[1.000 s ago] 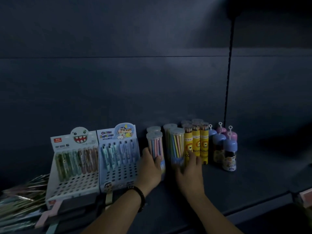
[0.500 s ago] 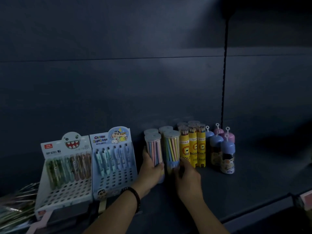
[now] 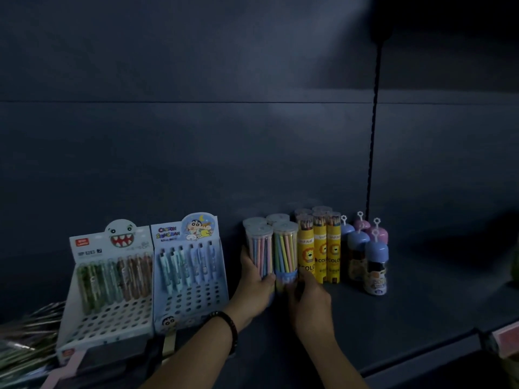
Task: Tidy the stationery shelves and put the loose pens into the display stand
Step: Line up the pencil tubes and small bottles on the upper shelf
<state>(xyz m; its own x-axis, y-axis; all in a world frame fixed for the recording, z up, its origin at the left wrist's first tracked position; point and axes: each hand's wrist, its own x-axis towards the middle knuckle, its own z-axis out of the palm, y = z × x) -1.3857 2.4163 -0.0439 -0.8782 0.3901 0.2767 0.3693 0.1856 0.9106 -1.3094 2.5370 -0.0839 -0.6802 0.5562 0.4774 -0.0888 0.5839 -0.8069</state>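
Now upright on the dark shelf (image 3: 393,318), two clear plastic tubes of pastel pencils (image 3: 259,254) sit clamped in curled fingers (image 3: 247,262), left hand (image 3: 252,293) on one, right hand (image 3: 309,304) at the other's base, pale-blue cardboard pen stand (image 3: 196,301) nearest the left.

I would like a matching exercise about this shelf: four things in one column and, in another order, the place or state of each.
1. pink-blue pencil tube
2. green-yellow pencil tube
3. blue-capped bottles
4. monster display stand

A. just right of the yellow tubes
B. left of the cartoon stand
C. gripped by the left hand
D. base held by the right hand

Pairs: 1-C, 2-D, 3-A, 4-B.
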